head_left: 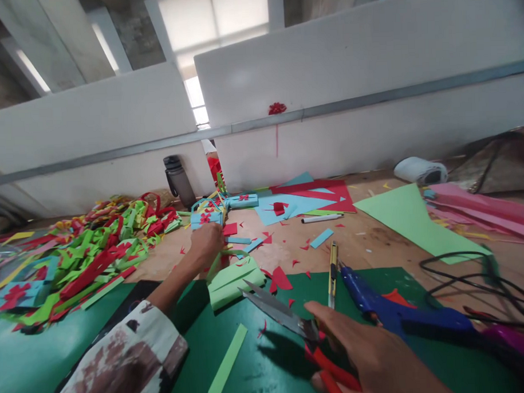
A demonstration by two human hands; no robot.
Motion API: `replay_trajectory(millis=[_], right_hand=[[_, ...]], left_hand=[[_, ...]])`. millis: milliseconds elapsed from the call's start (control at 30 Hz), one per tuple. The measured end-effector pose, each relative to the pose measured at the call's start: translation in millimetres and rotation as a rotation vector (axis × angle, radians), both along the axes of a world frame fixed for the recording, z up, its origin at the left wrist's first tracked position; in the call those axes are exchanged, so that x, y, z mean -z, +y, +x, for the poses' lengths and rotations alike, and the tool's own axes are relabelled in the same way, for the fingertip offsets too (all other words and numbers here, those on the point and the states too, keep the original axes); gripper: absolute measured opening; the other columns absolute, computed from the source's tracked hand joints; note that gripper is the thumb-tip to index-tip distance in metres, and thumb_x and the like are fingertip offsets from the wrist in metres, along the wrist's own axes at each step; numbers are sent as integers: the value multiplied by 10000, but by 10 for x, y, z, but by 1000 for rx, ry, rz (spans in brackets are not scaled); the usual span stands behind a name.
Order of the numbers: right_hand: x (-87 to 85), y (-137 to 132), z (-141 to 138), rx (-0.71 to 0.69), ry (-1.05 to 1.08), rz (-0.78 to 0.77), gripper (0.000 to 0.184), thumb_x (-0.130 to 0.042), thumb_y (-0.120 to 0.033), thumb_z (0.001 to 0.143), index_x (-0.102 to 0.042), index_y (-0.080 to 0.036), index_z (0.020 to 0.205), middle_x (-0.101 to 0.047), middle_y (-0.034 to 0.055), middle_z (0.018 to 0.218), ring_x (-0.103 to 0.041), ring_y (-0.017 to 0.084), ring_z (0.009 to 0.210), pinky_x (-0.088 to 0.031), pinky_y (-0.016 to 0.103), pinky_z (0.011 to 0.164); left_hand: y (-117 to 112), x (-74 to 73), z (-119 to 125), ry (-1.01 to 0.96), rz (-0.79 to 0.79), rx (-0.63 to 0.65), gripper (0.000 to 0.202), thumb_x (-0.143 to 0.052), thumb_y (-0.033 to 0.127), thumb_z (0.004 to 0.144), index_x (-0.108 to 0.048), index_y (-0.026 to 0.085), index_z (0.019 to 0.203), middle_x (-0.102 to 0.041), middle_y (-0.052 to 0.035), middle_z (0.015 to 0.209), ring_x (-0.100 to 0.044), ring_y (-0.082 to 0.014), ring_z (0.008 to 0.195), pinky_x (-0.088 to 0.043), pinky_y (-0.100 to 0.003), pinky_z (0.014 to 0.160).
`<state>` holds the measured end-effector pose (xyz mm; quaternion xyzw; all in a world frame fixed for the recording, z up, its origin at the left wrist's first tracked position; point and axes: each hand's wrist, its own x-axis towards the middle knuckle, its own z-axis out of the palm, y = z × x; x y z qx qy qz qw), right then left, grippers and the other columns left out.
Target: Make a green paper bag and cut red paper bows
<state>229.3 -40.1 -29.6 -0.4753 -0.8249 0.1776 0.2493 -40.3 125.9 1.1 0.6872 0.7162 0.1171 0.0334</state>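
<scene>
My right hand (pixel 366 353) grips a pair of scissors (pixel 278 313) by their red handles, the blades a little apart and pointing up and left over the green mat. Stretched forward, my left hand (pixel 207 244) is closed beside a small blue paper bag (pixel 206 218) with a red paper flower; its fingertips and whatever is in them are hidden. Just right of the left wrist lies a light green paper bag (pixel 234 280) with a looped handle. Nearer me, a light green paper strip (pixel 227 361) rests on the mat.
A blue glue gun (pixel 403 315) and a yellow utility knife (pixel 332 271) lie near my right hand. Left stands a heap of coloured paper strips (pixel 104 248). A dark bottle (pixel 179 181) stands by the wall. Black cable (pixel 457 258) loops at right. Red scraps litter the table.
</scene>
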Motion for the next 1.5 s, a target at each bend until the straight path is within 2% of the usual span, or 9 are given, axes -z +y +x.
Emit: replay_trajectory(millis=[100, 300, 400, 500, 667, 900, 1100, 1233, 1500], right_hand=[[16, 50, -36, 39, -75, -6, 565, -610, -148, 643, -516, -217, 1196, -696, 87, 921, -666, 289, 780, -504, 345, 625], [-131, 159, -94, 142, -160, -135, 486, -616, -274, 714, -517, -146, 1172, -664, 157, 1010, -633, 350, 905, -480, 443, 731], [-213, 205, -103, 168, -133, -133, 543, -612, -237, 721, -463, -126, 1232, -637, 168, 1064, -614, 333, 952, -458, 413, 768], [-189, 268, -122, 187, -97, -84, 542, -595, -278, 751, -436, -100, 1237, -654, 159, 984, -628, 300, 896, -457, 352, 721], [-46, 405, -153, 227, -151, 17, 448, -609, -204, 747, -498, -111, 1171, -613, 173, 1028, -602, 297, 903, -428, 344, 724], [-194, 256, -29, 184, -74, 51, 165, -481, -154, 871, -603, -159, 981, -631, 84, 1009, -578, 198, 942, -418, 287, 799], [-219, 80, -34, -31, 368, -386, 180, -519, -265, 827, -607, -147, 723, -583, -11, 591, -513, 103, 518, -390, 206, 484], [-228, 32, -78, 5, 372, -402, 170, -501, -151, 782, -556, -150, 622, -500, -41, 537, -413, 69, 471, -306, 181, 426], [-145, 16, -49, -41, 542, -598, 169, -470, -218, 820, -551, -158, 684, -498, -46, 522, -421, 66, 448, -328, 177, 433]], left_hand=[[-135, -215, -22, -133, 137, 21, 196, -476, 191, 793, -608, 123, 665, -635, -94, 696, -599, -236, 771, -424, -296, 626], [-694, -457, 233, -588, 167, 151, 226, -453, 329, 795, -544, 156, 683, -591, -5, 541, -553, -118, 495, -437, -214, 504], [-1034, -401, 445, -1175, -108, 249, 209, -613, 327, 721, -533, 148, 646, -544, 26, 481, -490, -78, 410, -395, -182, 427], [-1298, -242, 628, -1351, -408, 266, 226, -647, 328, 710, -522, 154, 641, -563, 25, 463, -487, -74, 353, -391, -176, 376], [-1492, 52, 767, -1335, -646, 200, 222, -668, 326, 699, -528, 155, 681, -559, 30, 411, -502, -81, 334, -384, -152, 335], [-1555, 108, 740, -1242, -577, 169, 190, -641, 297, 720, -530, 149, 675, -564, 34, 406, -501, -71, 341, -371, -134, 342], [-1643, 75, 752, -1239, -485, 191, 174, -629, 276, 727, -527, 140, 689, -610, -1, 459, -535, -83, 397, -412, -160, 413], [-1675, 82, 774, -1224, -501, 215, 145, -606, 267, 736, -551, 133, 719, -609, -8, 486, -538, -94, 429, -420, -177, 430], [-1690, 159, 752, -1335, -566, 191, 208, -598, 303, 766, -528, 140, 657, -500, 27, 462, -403, -49, 387, -283, -137, 370]])
